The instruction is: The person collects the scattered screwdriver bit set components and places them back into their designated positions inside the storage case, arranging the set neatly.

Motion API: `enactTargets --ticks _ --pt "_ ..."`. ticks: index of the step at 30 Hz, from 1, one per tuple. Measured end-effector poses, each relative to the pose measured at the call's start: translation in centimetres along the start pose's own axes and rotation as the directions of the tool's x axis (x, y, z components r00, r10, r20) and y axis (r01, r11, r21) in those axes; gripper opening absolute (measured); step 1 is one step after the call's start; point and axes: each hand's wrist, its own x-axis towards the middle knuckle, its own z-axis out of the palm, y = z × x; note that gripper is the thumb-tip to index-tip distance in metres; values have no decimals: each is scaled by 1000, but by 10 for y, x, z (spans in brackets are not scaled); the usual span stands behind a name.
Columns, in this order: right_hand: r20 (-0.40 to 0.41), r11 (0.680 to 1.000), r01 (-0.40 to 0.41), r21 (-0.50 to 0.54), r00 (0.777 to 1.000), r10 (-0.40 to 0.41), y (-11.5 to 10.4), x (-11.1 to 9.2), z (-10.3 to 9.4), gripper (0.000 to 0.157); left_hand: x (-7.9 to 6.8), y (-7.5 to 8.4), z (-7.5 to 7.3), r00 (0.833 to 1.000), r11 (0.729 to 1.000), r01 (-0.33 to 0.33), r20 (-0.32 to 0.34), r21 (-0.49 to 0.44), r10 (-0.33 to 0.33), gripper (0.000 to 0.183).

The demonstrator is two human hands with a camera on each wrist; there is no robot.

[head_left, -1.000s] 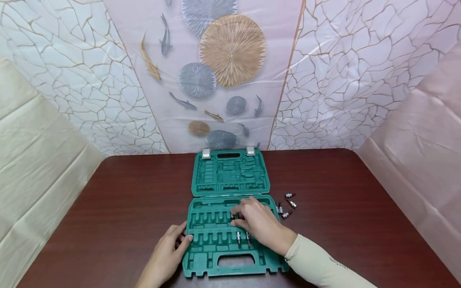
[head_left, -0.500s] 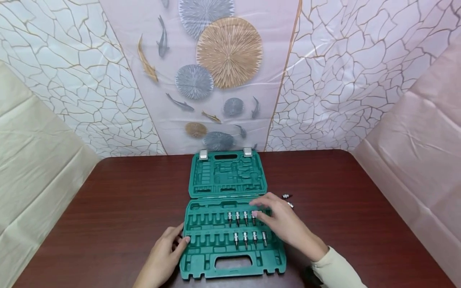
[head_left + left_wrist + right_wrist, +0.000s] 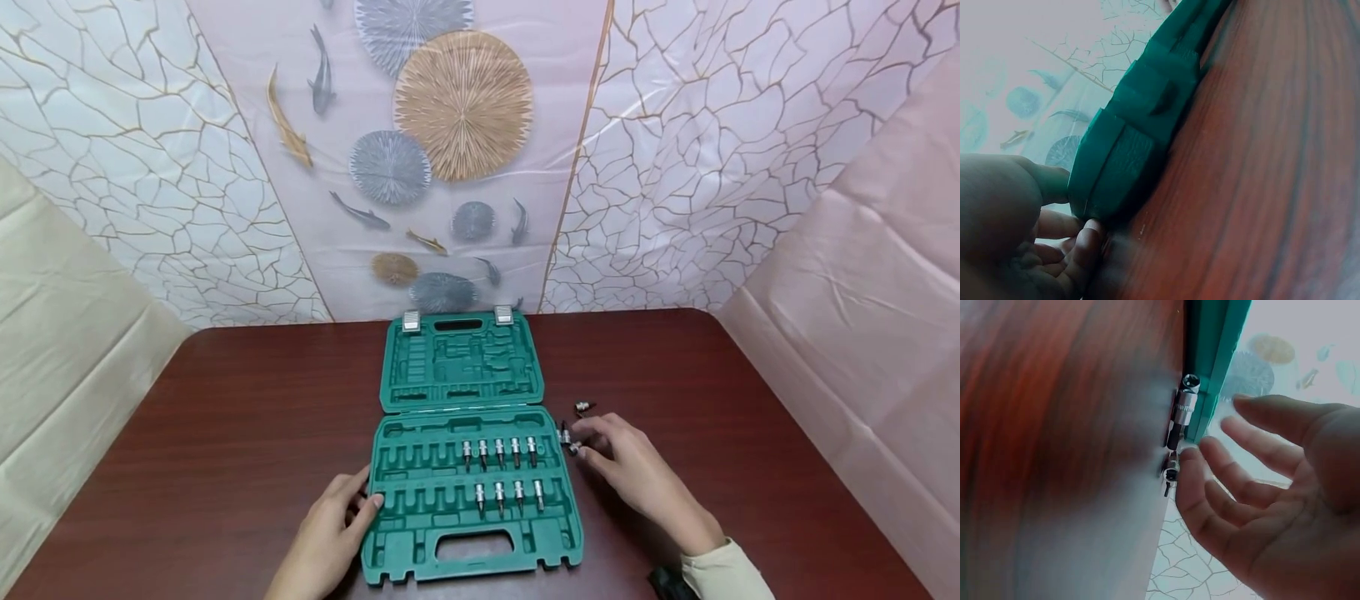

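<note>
A green plastic tool case [image 3: 397, 546] lies unfolded on the table. Several silver bit sockets with dark tips, such as this bit socket [image 3: 499, 452], sit in the right part of its two slotted rows. My left hand [image 3: 326, 529] holds the case's left edge, thumb on the rim and fingers against the side; the left wrist view shows that hand [image 3: 1041, 244] at the case wall [image 3: 1122, 162]. Beside the right edge, my right hand [image 3: 637, 471] reaches with loosely bent fingers toward loose bit sockets [image 3: 566, 436]. In the right wrist view its fingers are beside a bit socket [image 3: 1184, 407], apparently holding none.
The case lid [image 3: 461, 367] lies back toward the patterned wall covering [image 3: 465, 108]. Another loose bit socket [image 3: 583, 407] lies farther back on the dark red wooden table [image 3: 262, 417]. Cloth sides [image 3: 847, 275] flank the table. A dark object [image 3: 670, 583] is by the right sleeve.
My right hand has left the case's upper row and moved right to the loose bit sockets. Bit sockets it covered in both rows now show. My left hand stays at the case edge.
</note>
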Motion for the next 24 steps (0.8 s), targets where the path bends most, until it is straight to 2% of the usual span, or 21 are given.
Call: enactTargets --ticks 7,11,16,24 --pt "76 999 29 -30 997 -26 4 1 0 25 -1 -1 -3 1000 1000 -7 -5 2 7 54" --pt "128 997 18 -74 992 -9 3 1 0 23 -1 0 -2 1000 1000 -4 -8 2 4 54" --pt "145 995 13 -95 989 0 2 0 0 16 -1 -1 -1 1000 1000 -7 -7 -3 7 54" --pt "158 989 16 -146 987 7 -1 2 2 22 -2 -2 -1 1000 1000 -14 -6 -8 14 55"
